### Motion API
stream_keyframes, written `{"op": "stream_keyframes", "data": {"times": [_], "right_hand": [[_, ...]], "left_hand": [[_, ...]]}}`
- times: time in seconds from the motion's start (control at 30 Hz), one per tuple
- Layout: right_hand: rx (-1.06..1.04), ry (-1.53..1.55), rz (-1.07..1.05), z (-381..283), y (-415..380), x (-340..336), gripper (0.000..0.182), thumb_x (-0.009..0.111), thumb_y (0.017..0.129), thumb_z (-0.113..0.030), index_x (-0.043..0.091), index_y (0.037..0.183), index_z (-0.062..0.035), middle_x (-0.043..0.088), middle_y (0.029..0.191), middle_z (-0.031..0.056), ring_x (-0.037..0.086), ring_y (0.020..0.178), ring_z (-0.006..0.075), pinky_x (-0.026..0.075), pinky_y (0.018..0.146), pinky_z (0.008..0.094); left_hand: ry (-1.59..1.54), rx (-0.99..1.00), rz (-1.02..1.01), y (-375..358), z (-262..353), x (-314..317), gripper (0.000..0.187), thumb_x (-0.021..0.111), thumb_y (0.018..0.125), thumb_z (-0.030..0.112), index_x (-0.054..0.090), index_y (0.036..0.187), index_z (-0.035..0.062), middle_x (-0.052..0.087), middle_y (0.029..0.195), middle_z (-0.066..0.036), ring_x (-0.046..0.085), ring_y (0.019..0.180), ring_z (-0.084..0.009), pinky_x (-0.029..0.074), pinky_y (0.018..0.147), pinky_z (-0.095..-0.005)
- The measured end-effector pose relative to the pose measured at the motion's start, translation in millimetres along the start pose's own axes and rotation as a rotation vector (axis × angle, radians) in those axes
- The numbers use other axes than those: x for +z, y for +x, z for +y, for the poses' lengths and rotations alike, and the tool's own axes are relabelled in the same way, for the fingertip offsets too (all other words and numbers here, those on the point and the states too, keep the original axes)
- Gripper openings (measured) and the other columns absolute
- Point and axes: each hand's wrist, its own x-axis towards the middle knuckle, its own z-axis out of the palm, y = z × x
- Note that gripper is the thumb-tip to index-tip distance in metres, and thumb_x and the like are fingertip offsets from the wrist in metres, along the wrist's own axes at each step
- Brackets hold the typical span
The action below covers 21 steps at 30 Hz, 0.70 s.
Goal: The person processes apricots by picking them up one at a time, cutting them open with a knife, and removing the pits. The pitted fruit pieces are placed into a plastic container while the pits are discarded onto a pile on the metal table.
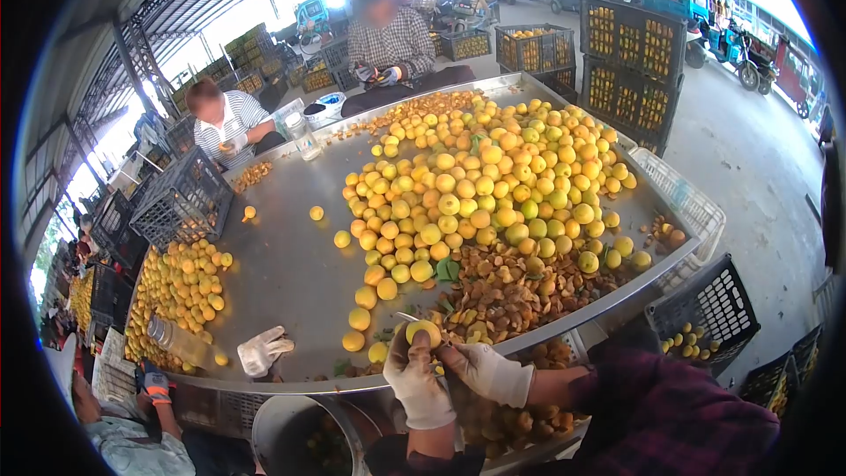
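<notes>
At the near edge of the metal table, my left hand [416, 386], in a white glove with bare fingertips, is closed around a yellow apricot [424, 332]. My right hand [483, 372], gloved the same way, is closed just to the right of the fruit. A thin knife blade [406, 316] shows beyond the apricot and seems to come from my right hand; its handle is hidden by the fingers. Brown-orange cut pieces [502, 295] lie heaped just past my hands. Behind them rises a big pile of whole apricots [476, 185].
A white glove [264, 351] and a plastic bottle [176, 341] lie on the metal table [286, 260]. Below its near edge stands a white bucket [304, 441]. Black crates [630, 70] are stacked at right. Two people [388, 40] sit across the table; another person [132, 441] is at left.
</notes>
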Motion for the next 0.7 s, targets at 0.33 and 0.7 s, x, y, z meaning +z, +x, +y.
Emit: {"op": "stream_keyframes", "data": {"times": [0.33, 0.7], "right_hand": [[-0.044, 0.007, -0.045, -6, 4, -20, 0.048, 0.052, 0.102, -0.041, 0.065, 0.104, 0.0046, 0.068, 0.082, 0.0203, 0.069, 0.079, 0.0289, 0.049, 0.069, 0.0396], [-0.226, -0.111, 0.226, 10, 5, 17, 0.030, 0.051, 0.100, -0.030, 0.061, 0.104, -0.0015, 0.063, 0.087, 0.0267, 0.059, 0.087, 0.0492, 0.048, 0.070, 0.0514]], "left_hand": [[-0.024, -0.063, -0.030, 3, -6, 2, 0.033, 0.070, 0.092, 0.015, 0.059, 0.117, -0.0035, 0.067, 0.103, -0.009, 0.065, 0.090, -0.0186, 0.052, 0.083, -0.0298], [-0.037, -0.127, 0.171, 7, -33, 1, 0.032, 0.064, 0.096, 0.021, 0.059, 0.119, -0.0016, 0.066, 0.101, -0.009, 0.065, 0.080, -0.0181, 0.053, 0.067, -0.0281]]}}
